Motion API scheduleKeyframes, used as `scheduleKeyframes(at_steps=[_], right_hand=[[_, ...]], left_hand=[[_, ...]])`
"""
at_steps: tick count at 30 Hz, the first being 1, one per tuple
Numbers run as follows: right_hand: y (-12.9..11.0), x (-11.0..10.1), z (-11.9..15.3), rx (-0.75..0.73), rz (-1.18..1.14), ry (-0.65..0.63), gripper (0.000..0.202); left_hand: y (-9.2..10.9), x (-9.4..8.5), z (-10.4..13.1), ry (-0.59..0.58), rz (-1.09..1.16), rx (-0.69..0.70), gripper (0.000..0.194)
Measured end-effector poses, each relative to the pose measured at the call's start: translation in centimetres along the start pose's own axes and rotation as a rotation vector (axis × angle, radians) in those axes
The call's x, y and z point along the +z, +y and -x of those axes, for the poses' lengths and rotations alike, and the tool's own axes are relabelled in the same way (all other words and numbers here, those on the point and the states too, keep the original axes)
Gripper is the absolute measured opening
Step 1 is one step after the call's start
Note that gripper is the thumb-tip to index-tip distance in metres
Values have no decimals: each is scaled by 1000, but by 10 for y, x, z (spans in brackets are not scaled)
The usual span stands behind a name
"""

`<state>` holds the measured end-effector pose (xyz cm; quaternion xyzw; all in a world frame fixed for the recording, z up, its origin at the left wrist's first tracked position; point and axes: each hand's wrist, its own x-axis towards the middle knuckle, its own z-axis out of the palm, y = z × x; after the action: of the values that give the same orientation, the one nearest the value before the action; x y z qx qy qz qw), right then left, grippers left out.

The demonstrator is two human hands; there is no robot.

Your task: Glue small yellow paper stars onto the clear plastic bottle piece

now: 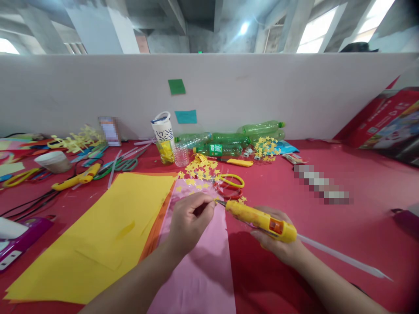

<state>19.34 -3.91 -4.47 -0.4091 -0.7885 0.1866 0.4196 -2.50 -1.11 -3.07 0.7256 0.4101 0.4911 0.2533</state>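
Observation:
My right hand (278, 237) is wrapped round a yellow hot glue gun (260, 218), with a clear glue stick (343, 257) sticking out of its back end. The gun's nozzle points left and meets a small yellow paper star (216, 200) pinched in the fingertips of my left hand (191, 218). Whether the nozzle touches the star, I cannot tell. Both hands are above a pink sheet (199, 279). Just beyond them lie yellow-and-red-handled scissors (231, 181) and a scatter of yellow stars (201, 168).
Yellow paper sheets (131, 209) lie at left, near a second glue gun (77, 178), cords and a purple power strip (28, 235). Green plastic bottles (229, 138), a tall cup (163, 135) and a yellow cutter (238, 162) are at the back, before a white partition (262, 91).

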Motion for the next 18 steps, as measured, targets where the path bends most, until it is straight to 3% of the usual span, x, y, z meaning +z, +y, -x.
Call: scheduleKeyframes(at_steps=[15, 18], right_hand=[[-1, 0, -1, 4, -6, 7, 13], [-1, 0, -1, 9, 6, -9, 16]], left_hand=[[-2, 0, -1, -9, -31, 10, 17], [-3, -1, 0, 10, -73, 92, 16]])
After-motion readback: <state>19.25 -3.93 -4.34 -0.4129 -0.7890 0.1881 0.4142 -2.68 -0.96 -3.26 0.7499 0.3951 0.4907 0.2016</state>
